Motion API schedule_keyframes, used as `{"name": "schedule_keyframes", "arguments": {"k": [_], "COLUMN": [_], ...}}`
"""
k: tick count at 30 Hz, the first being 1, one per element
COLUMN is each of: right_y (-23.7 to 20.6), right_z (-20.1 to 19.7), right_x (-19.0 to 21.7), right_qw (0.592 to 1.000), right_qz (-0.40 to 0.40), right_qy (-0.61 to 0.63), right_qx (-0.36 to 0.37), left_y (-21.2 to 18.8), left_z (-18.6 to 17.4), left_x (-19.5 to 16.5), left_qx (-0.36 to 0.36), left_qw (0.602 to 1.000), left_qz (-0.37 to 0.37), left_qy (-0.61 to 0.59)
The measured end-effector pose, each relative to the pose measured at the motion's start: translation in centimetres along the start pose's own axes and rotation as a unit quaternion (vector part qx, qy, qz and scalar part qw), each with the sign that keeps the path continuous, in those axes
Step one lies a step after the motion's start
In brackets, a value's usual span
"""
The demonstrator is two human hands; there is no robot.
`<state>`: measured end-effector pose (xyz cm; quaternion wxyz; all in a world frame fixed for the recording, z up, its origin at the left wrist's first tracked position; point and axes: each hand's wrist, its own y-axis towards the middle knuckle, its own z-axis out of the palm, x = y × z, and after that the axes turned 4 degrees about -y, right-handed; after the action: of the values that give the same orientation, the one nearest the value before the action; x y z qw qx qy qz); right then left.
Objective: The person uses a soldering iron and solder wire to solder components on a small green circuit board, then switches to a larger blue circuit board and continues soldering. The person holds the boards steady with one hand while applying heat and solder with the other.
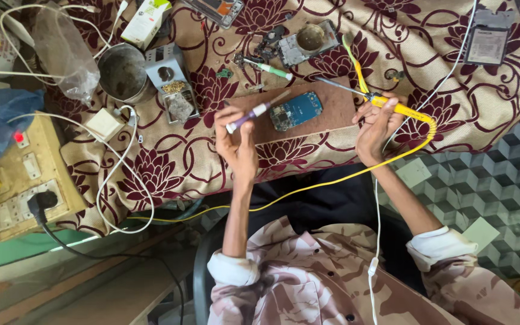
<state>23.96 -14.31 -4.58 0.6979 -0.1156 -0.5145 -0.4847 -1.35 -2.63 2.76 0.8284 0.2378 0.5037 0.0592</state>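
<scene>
The blue circuit board (296, 110) lay bare on a brown wooden slab (336, 109), near its middle, tilted a little. No casing was on it, and neither tool was touching it. From that I judged the stripping down was already done and the work on the board itself was only at its approach.

My left hand (239, 147) was closed around a purple-handled tool (254, 113). It was pinched between thumb and fingers, and its pale shaft pointed toward the slab's upper left, just beside the board. My right hand (377, 126) gripped the yellow handle of a soldering iron (395, 108) firmly. The dark tip reached over the slab's upper right corner, near the board but apart from it. I could not tell whether the tip was hot. The iron's yellow cord (332, 180) looped back under my wrists.

Further out on the maroon flowered cloth (170, 162) were loose parts: a grey phone frame (308, 42), a green-tipped tool (270, 70), a small open box of bits (174, 90) and a metal cup (121, 72). None of them had been refitted, so reassembly looked wholly left to do. At the far left sat a switchboard box (25, 174) with a red light on and a white cable (121, 174) trailing from it.
</scene>
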Motion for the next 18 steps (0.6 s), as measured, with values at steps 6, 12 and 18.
{"name": "schedule_keyframes", "arguments": {"k": [6,12,18], "right_y": [0.1,-0.5,-0.2], "right_z": [0.2,0.0,-0.1], "right_x": [0.1,0.1,0.0], "right_qw": [1.0,1.0,0.999], "right_qz": [0.009,0.018,0.019], "right_qy": [0.01,0.009,0.01], "right_qx": [-0.013,-0.007,-0.024], "left_y": [0.0,-0.7,-0.2], "left_z": [1.4,1.0,1.1], "left_x": [1.3,1.0,0.0], "left_qx": [0.032,0.063,0.101], "left_qw": [0.998,0.995,0.983], "left_qz": [-0.046,-0.057,-0.01], "left_qy": [-0.037,0.06,0.156]}}
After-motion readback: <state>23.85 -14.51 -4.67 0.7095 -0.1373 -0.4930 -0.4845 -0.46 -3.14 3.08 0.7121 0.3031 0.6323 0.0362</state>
